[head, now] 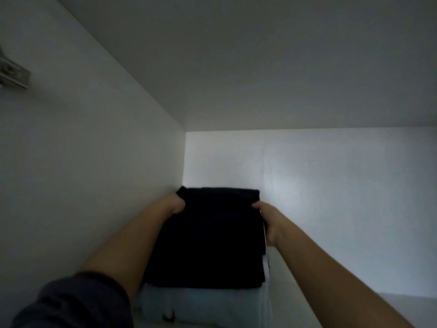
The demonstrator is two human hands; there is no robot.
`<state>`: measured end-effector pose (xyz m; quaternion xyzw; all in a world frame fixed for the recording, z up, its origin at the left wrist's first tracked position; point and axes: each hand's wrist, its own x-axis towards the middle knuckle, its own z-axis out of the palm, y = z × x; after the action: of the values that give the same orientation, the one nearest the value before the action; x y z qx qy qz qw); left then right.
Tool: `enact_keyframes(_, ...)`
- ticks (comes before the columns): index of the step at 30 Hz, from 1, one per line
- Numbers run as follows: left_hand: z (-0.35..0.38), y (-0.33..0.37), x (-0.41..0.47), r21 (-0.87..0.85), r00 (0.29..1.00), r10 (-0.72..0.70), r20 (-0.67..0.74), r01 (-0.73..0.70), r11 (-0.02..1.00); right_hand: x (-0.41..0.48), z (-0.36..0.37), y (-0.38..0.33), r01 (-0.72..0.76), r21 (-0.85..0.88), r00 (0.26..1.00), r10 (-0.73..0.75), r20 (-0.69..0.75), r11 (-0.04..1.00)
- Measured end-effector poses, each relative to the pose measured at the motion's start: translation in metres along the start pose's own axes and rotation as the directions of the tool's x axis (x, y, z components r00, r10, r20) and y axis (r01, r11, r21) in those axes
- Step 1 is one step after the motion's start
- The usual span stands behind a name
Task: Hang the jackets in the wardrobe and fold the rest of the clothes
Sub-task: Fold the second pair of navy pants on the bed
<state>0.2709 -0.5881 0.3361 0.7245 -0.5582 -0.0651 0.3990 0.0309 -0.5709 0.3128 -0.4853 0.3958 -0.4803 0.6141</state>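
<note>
Black garment [208, 237], fingers [259, 207] gripping both sides

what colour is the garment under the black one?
The lower garment is pale blue, head view; the black garment lies on it.

We take this for a home, seen from inside a wardrobe [142, 119]. A folded black garment [208, 240] lies on top of a folded pale blue garment [205, 306], the two stacked on a white shelf [418, 308]. Just behind the black garment stands a white back panel [331, 181] with a faint wood grain. Just to the garment's left rises a plain white side panel [78, 162]. Above it a flat white top panel [236, 55] closes the compartment. High and far to the left of the garment, a metal hinge plate [13, 74] of the cupboard-door kind sits on the side panel. The light inside is dim.
</note>
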Motion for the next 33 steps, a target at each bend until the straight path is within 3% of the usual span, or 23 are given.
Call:
enact_keyframes(3,0.027,-0.019,0.006,0.166,0.991,-0.008,0.135,-0.014,0.986,0.015,-0.004,0.017,-0.103,-0.031,0.994,0.104,0.023,0.994)
enact_keyframes(5,0.038,-0.023,0.008,0.171,0.982,-0.032,0.185,0.000,0.985,0.020,-0.009,0.020,-0.109,-0.037,0.993,0.110,0.034,0.993)
enact_keyframes(11,0.047,-0.028,0.025,0.190,0.998,-0.007,0.061,-0.004,0.982,0.035,-0.002,0.018,0.013,-0.029,0.999,-0.014,-0.029,0.999)
enact_keyframes(17,0.059,-0.029,0.022,0.361,0.982,0.166,-0.088,-0.124,0.924,0.040,-0.003,0.017,0.011,-0.222,0.996,-0.031,-0.087,0.975)
enact_keyframes(19,0.055,-0.021,0.022,0.390,0.914,0.372,-0.163,-0.287,0.875,0.043,-0.004,0.008,0.223,-0.451,0.954,-0.288,-0.081,0.864)
enact_keyframes(21,0.055,-0.012,0.021,0.369,0.862,0.500,-0.082,-0.440,0.819,0.045,-0.005,-0.002,0.426,-0.752,0.829,-0.550,0.102,0.502)
enact_keyframes(22,0.059,-0.010,0.020,0.337,0.873,0.486,0.025,-0.465,0.818,0.044,-0.004,-0.003,0.477,-0.790,0.813,-0.535,0.230,0.386)
enact_keyframes(23,0.065,-0.011,0.019,0.303,0.894,0.424,0.142,-0.447,0.841,0.045,-0.004,-0.001,0.484,-0.796,0.847,-0.425,0.320,0.364)
enact_keyframes(25,0.080,-0.019,0.018,0.275,0.907,0.299,0.298,-0.381,0.883,0.053,-0.009,0.009,0.382,-0.845,0.924,-0.130,0.360,0.375)
enact_keyframes(27,0.088,-0.026,0.019,0.283,0.905,0.265,0.333,-0.363,0.888,0.059,-0.014,0.016,0.312,-0.891,0.946,-0.026,0.322,0.328)
enact_keyframes(30,0.090,-0.026,0.022,0.293,0.909,0.278,0.311,-0.370,0.882,0.055,-0.018,0.023,0.344,-0.858,0.938,-0.088,0.336,0.382)
enact_keyframes(33,0.085,-0.026,0.015,0.342,0.916,0.355,0.186,-0.399,0.851,0.038,-0.024,0.030,0.411,-0.769,0.911,-0.260,0.322,0.489)
